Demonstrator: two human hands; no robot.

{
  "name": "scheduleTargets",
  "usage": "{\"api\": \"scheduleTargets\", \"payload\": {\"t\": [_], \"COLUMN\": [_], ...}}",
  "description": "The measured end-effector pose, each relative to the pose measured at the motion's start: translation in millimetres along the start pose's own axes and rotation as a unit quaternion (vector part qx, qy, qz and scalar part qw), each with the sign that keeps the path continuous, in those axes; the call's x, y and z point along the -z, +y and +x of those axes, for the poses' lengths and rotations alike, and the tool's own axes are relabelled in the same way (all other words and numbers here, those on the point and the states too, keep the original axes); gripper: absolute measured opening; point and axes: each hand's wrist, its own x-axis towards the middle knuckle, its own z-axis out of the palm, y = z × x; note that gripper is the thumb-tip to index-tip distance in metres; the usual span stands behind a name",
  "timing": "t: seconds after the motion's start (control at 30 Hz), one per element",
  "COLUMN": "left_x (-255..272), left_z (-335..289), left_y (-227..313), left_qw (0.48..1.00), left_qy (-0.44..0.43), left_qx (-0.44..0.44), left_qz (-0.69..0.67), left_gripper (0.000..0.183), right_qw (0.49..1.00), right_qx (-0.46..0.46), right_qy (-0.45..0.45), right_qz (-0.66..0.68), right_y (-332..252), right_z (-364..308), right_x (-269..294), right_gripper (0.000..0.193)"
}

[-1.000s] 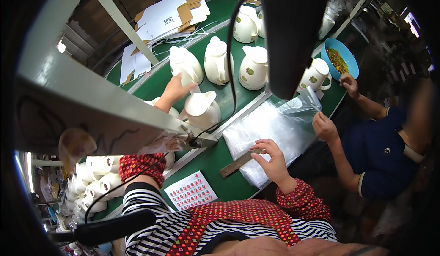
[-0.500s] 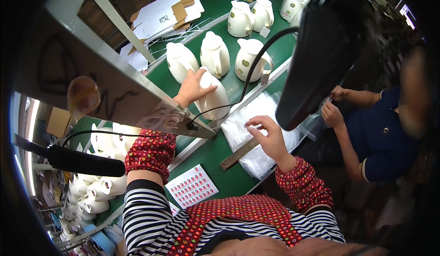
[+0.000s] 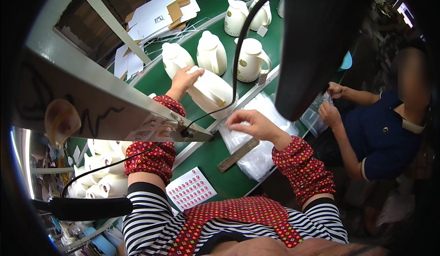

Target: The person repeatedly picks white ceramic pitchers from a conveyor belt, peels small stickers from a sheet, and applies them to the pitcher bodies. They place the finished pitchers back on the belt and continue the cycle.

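My left hand (image 3: pixel 182 84) grips a cream-white jug (image 3: pixel 210 90) by its top end. The jug leans over, its base pointing down and right. Close to that base, above a stack of clear plastic bags (image 3: pixel 263 160), is my right hand (image 3: pixel 257 126), thumb and fingers drawn together in a pinch. Whatever may be between those fingertips is too small to make out. A flat metal bar (image 3: pixel 238 155) lies across the bags. Nearer to me rests a white sheet of small red stickers (image 3: pixel 191 189).
More jugs stand on the green table (image 3: pixel 151 84), among them a handled jug (image 3: pixel 250 61). Jugs are heaped at left (image 3: pixel 107 164). A metal post (image 3: pixel 119 98), a cable (image 3: pixel 236 63) and a dark object (image 3: pixel 316 50) cut across the view. At right, a person (image 3: pixel 380 128) handles clear plastic.
My left hand has shifted slightly left and up, tilting the jug further. My right hand has moved left toward its base, its fingers closing up.
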Motion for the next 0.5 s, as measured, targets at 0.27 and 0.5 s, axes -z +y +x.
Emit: {"api": "scheduleTargets", "payload": {"t": [0.27,0.5], "left_x": [-12,-17], "left_z": [-7,-28], "left_y": [-8,13], "left_qw": [0.973,0.976], "left_qy": [-0.081,-0.114], "left_qx": [0.050,0.155], "left_qz": [-0.210,-0.101], "left_gripper": [0.054,0.050], "right_qw": [0.973,0.983], "right_qx": [0.110,0.000], "right_qy": [0.061,-0.020], "right_qz": [-0.195,-0.182], "right_y": [-11,-7], "right_z": [1,3], "right_x": [-7,7], "right_gripper": [0.010,0.009]}}
